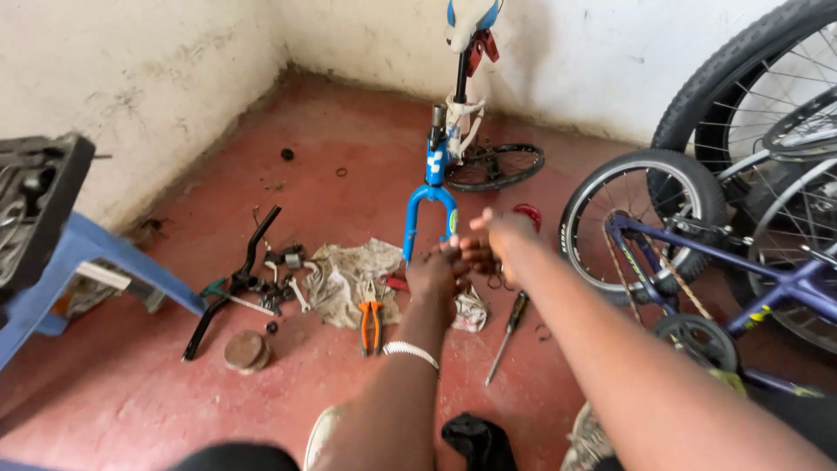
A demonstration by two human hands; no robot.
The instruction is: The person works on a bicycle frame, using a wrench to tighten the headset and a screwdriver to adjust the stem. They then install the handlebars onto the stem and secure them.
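centre: left hand [433,272], right hand [493,247] touching, grips unclear | lower centre: one orange pliers [370,324], one screwdriver [508,334] | upper centre: one blue bike frame [435,174]

Both arms reach forward, left hand [433,272] touching right hand [491,245].

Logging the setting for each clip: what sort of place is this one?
Probably a small, informal bicycle repair spot in a room corner. A stripped blue bike frame stands upside down on the red floor, loose wheels lean nearby, and orange-handled pliers and a screwdriver lie by a rag.
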